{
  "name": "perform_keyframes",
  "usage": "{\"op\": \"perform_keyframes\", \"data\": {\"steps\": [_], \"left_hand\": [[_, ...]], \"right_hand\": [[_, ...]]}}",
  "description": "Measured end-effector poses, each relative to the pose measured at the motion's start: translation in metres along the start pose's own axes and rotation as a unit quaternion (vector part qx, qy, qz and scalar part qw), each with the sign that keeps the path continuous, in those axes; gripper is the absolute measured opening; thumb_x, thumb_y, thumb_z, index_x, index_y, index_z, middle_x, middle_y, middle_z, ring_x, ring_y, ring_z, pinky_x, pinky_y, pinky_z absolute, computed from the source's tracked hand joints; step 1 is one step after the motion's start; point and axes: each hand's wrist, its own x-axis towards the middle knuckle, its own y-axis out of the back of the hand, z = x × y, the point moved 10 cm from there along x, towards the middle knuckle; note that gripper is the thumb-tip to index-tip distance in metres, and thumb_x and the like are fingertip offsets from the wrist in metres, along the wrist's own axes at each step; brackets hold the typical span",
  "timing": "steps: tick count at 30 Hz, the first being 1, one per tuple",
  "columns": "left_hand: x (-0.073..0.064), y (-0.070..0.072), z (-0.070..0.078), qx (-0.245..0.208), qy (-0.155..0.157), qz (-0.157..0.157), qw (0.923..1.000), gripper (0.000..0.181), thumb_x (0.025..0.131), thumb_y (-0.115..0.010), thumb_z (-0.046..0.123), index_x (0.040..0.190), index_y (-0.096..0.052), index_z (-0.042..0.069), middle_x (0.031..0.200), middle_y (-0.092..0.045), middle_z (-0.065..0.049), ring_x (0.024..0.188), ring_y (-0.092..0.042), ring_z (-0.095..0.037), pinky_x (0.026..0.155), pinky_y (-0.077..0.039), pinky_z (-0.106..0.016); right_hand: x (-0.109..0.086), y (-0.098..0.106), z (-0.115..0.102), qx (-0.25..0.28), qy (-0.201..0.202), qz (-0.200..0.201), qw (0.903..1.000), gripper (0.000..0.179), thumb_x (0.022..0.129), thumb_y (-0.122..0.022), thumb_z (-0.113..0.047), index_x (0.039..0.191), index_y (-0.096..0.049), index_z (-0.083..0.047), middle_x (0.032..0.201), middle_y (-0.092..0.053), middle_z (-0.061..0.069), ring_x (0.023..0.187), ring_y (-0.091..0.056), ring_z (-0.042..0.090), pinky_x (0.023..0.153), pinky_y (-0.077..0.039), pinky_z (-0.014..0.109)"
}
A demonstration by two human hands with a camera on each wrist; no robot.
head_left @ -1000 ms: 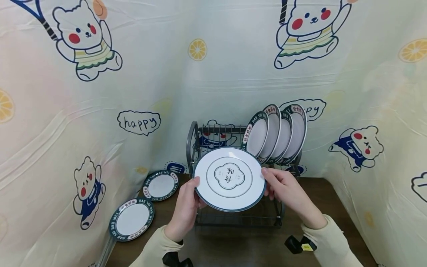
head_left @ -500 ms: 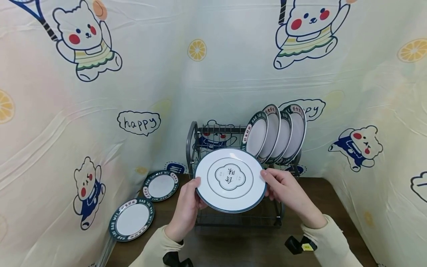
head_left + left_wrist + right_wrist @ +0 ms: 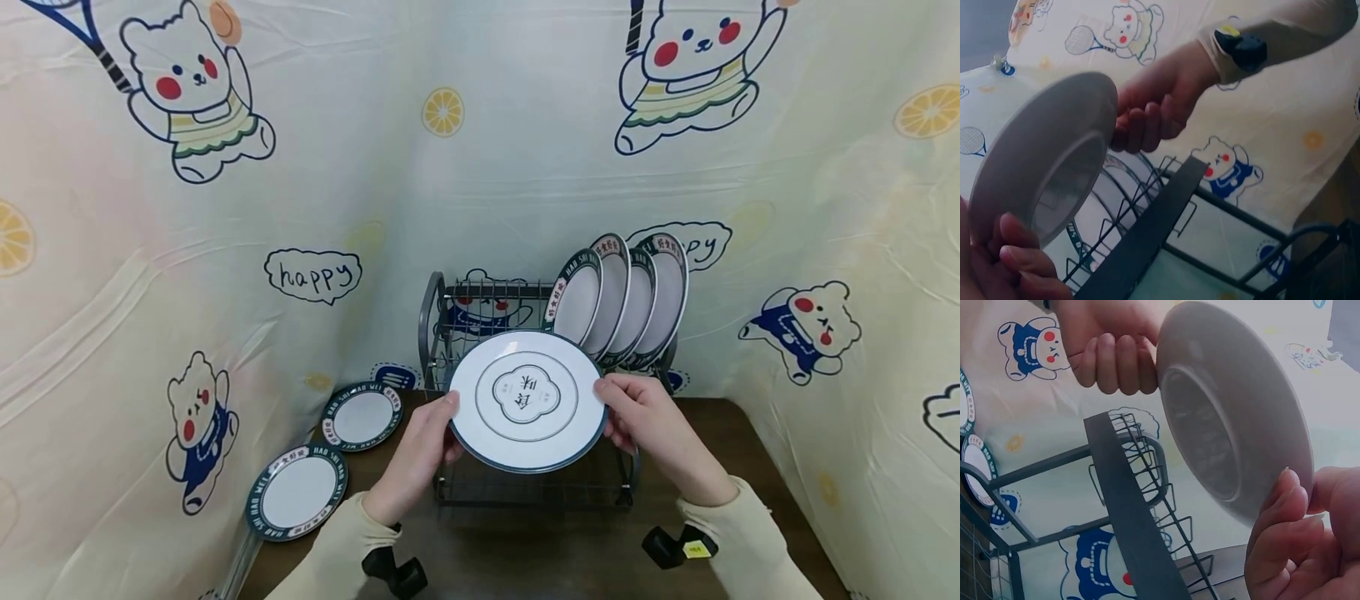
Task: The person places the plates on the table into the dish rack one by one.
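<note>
A white plate (image 3: 527, 454) with a dark blue rim line and a printed emblem in its middle is held between both hands, tilted, in front of the dish rack (image 3: 480, 290). At its left edge my left hand (image 3: 420, 446) grips it, thumb on the printed face and fingers beneath. My right hand (image 3: 648, 421) pinches the opposite edge the same way. Both wrist views show the plate's plain underside with its foot ring; the fingers (image 3: 1282, 519) of the right hand curl under it in the right wrist view.
Several green-rimmed plates (image 3: 577, 300) stand upright at the right of the rack's upper tier. Two more lie at the left, a smaller plate (image 3: 363, 417) behind a larger plate (image 3: 296, 493). A patterned cloth (image 3: 480, 192) hangs behind and around the brown table (image 3: 720, 450).
Both hands have shifted the held plate slightly to the right, and it stays gripped at both edges. The rack and the other plates have not moved.
</note>
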Motion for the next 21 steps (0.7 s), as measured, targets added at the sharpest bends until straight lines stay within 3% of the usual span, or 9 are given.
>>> {"op": "perform_keyframes", "data": {"steps": [7,11,13,16,19,21], "left_hand": [[0.008,0.004,0.008,0.105,-0.042,-0.04,0.9928,0.051,0.116,-0.031,0.033,0.093,-0.063,0.001,0.07,-0.054,-0.008,0.059,-0.051,-0.024,0.057,-0.044,-0.024],[0.012,0.016,0.014,0.182,-0.064,-0.016,0.9812,0.05,0.116,-0.032,0.033,0.083,-0.059,0.007,0.067,-0.052,-0.003,0.059,-0.05,-0.02,0.057,-0.043,-0.026],[0.015,0.025,0.019,0.229,-0.081,0.01,0.9701,0.048,0.116,-0.035,0.033,0.08,-0.057,0.01,0.066,-0.049,0.0,0.06,-0.049,-0.018,0.057,-0.043,-0.027],[0.02,0.04,0.03,0.317,-0.109,0.057,0.9403,0.041,0.114,-0.043,0.032,0.078,-0.055,0.015,0.063,-0.046,0.003,0.056,-0.046,-0.016,0.053,-0.04,-0.028],[0.025,0.055,0.041,0.41,-0.13,0.107,0.8964,0.037,0.111,-0.05,0.032,0.079,-0.056,0.014,0.06,-0.047,0.003,0.052,-0.044,-0.015,0.05,-0.038,-0.028],[0.028,0.065,0.045,0.454,-0.128,0.139,0.8709,0.035,0.11,-0.052,0.033,0.082,-0.059,0.012,0.061,-0.05,0.002,0.051,-0.046,-0.015,0.048,-0.039,-0.03]], "right_hand": [[-0.002,0.006,-0.007,-0.009,-0.005,0.009,0.9999,0.033,0.11,-0.053,-0.02,0.094,-0.065,0.005,0.067,-0.06,0.011,0.051,-0.053,0.018,0.043,-0.046,0.027],[-0.003,0.011,-0.014,-0.019,-0.009,0.022,0.9995,0.032,0.11,-0.053,-0.021,0.098,-0.066,0.006,0.068,-0.061,0.011,0.052,-0.055,0.019,0.043,-0.048,0.029],[-0.003,0.015,-0.018,-0.022,-0.009,0.029,0.9993,0.032,0.11,-0.053,-0.021,0.098,-0.065,0.006,0.068,-0.061,0.01,0.052,-0.055,0.019,0.043,-0.048,0.03],[-0.002,0.021,-0.026,-0.025,-0.006,0.038,0.9989,0.034,0.11,-0.052,-0.021,0.095,-0.064,0.007,0.067,-0.061,0.009,0.052,-0.054,0.019,0.042,-0.048,0.03],[0.0,0.028,-0.035,-0.039,-0.005,0.047,0.9981,0.035,0.11,-0.052,-0.022,0.092,-0.062,0.006,0.067,-0.061,0.009,0.052,-0.054,0.019,0.042,-0.047,0.031],[0.003,0.032,-0.041,-0.053,-0.003,0.053,0.9972,0.036,0.109,-0.052,-0.022,0.089,-0.062,0.005,0.067,-0.061,0.009,0.052,-0.054,0.019,0.042,-0.047,0.031]]}}
